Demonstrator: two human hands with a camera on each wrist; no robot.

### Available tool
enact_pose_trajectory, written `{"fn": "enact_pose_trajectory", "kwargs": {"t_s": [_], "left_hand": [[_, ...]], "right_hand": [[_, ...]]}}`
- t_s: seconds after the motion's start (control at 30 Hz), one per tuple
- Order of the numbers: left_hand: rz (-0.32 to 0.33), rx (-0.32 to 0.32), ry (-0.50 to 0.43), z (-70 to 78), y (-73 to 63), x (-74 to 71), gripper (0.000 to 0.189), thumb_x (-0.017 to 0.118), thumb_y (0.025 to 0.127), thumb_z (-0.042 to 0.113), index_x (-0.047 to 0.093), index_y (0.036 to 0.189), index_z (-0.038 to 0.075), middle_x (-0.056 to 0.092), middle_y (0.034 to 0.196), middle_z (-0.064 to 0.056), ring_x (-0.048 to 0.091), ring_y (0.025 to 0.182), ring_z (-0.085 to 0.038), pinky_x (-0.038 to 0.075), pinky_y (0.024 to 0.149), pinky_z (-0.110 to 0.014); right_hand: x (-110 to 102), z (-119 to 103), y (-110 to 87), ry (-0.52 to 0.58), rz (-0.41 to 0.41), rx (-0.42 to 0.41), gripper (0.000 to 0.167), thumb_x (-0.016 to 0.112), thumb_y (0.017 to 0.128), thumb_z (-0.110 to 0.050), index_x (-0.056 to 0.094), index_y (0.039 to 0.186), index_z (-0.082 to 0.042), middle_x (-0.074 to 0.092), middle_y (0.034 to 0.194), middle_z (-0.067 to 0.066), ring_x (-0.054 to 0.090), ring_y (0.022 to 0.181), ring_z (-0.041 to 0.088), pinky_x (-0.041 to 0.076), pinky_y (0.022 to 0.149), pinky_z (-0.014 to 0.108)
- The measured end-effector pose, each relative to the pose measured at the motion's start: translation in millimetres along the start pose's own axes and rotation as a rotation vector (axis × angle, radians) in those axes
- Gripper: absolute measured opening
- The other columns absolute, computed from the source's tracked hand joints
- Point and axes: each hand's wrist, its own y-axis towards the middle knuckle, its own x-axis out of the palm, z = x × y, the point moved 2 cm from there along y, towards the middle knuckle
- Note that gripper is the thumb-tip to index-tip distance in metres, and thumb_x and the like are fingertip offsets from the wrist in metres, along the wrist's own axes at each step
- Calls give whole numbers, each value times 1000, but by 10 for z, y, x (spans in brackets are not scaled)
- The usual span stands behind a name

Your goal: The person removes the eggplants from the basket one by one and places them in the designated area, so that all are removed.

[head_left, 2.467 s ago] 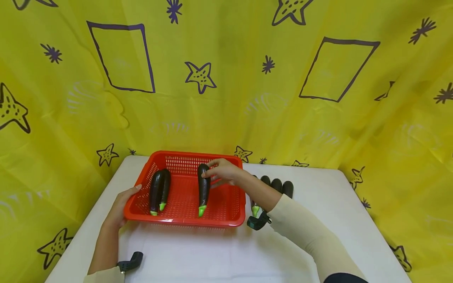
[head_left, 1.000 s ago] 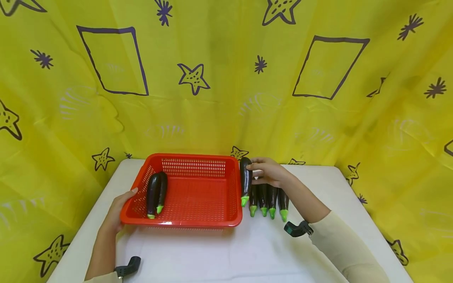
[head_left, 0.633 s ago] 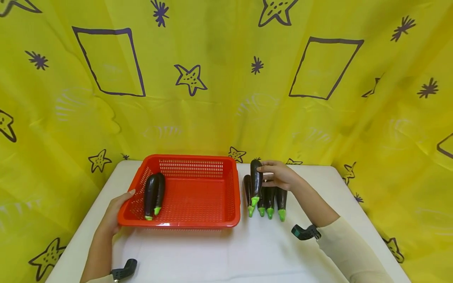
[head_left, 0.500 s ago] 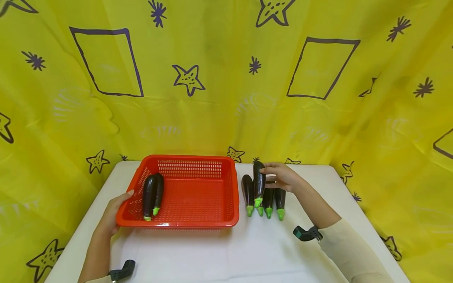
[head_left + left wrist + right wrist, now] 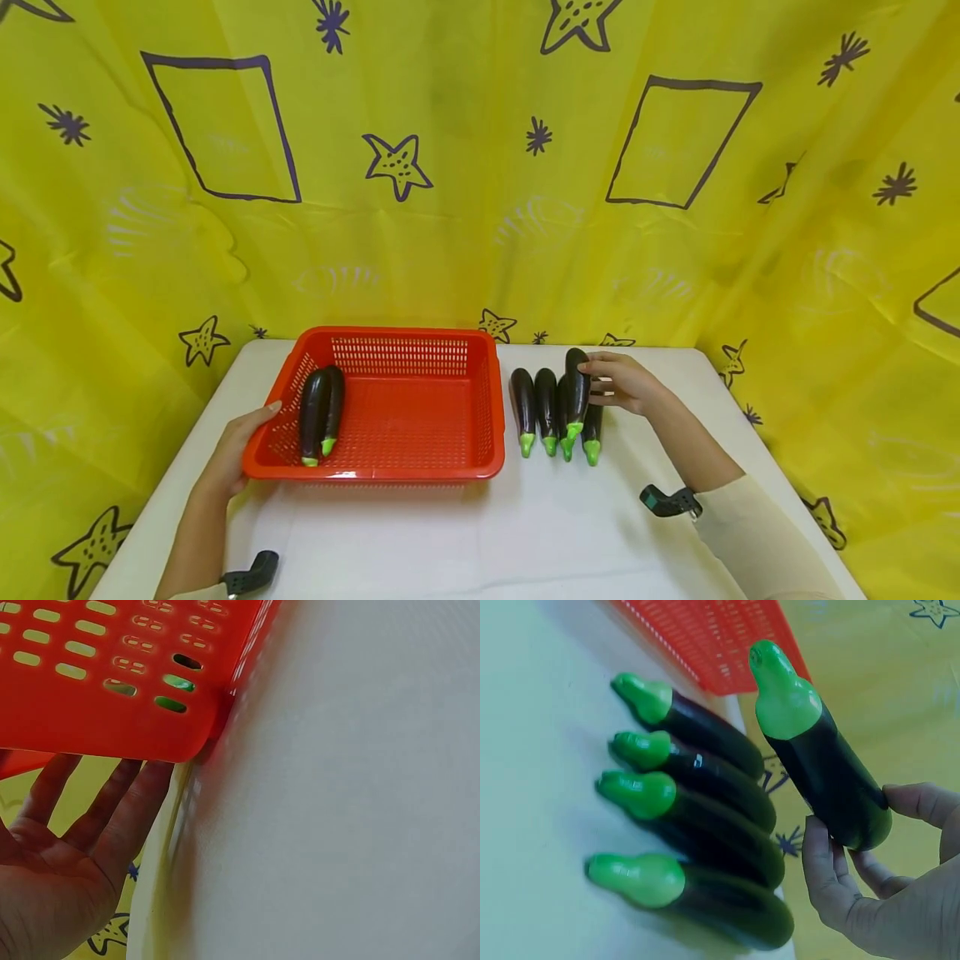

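Note:
My right hand (image 5: pixel 624 382) pinches the blunt end of an eggplant (image 5: pixel 577 387) between thumb and fingers, its green stem pointing down toward me. In the right wrist view this held eggplant (image 5: pixel 832 776) is raised above several others lying in a row, among them the outermost eggplant (image 5: pixel 727 904). My left hand (image 5: pixel 232 450) grips the left rim of a red plastic basket (image 5: pixel 405 473), thumb over the edge. In the left wrist view that hand's fingers (image 5: pixel 139 806) reach under the basket's rim. Two eggplants (image 5: pixel 321 417) lie side by side at the basket's left.
A white-covered table (image 5: pixel 465 542) carries everything. The row of eggplants, such as the leftmost eggplant (image 5: pixel 523 412), lies just right of the basket. A yellow curtain (image 5: pixel 465 233) with drawn stars hangs around the table's back and sides.
My right hand has carried the eggplant from inside the basket out over its right rim, then rightward above the row. The left hand keeps its hold. The whole view has shifted slightly.

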Motion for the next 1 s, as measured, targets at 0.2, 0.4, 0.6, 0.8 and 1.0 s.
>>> {"fn": "enact_pose_trajectory", "kwargs": {"t_s": [0.2, 0.4, 0.6, 0.8, 1.0], "left_hand": [[-6, -9, -1, 12, 6, -4, 57, 43, 113, 36, 42, 145, -12, 75, 105, 5, 77, 90, -16, 64, 77, -37], [13, -23, -15, -4, 21, -11, 55, 43, 113, 35, 44, 144, -11, 74, 104, 5, 76, 89, -16, 64, 76, -36], [10, 3, -59, -19, 19, -7, 44, 43, 114, 31, 57, 135, -5, 75, 102, 1, 76, 86, -18, 65, 74, -37], [11, 8, -41, -17, 6, 3, 43, 45, 113, 34, 58, 132, -2, 75, 102, 2, 76, 87, -17, 64, 75, -36], [8, 22, -30, -8, -14, 8, 44, 45, 113, 34, 58, 132, -3, 75, 103, 2, 77, 87, -18, 64, 75, -37]], "right_hand": [[-171, 74, -39, 27, 46, 31, 72, 58, 108, -19, 17, 161, 9, 55, 124, 7, 57, 116, 29, 58, 96, 36], [-309, 149, -86, 52, 93, 47, 66, 59, 108, -17, 25, 157, 10, 51, 128, 11, 61, 110, 25, 59, 94, 36], [-404, 201, -181, 64, 115, 76, 68, 58, 108, -15, 20, 158, 11, 51, 126, 13, 60, 109, 26, 60, 92, 36], [-520, 337, -189, 68, 162, 118, 64, 63, 106, -15, 29, 154, 11, 58, 114, 8, 62, 99, 21, 61, 90, 35], [-547, 454, -170, 45, 193, 144, 59, 63, 104, -14, 34, 149, 11, 53, 119, 12, 59, 100, 22, 59, 89, 35]]}}
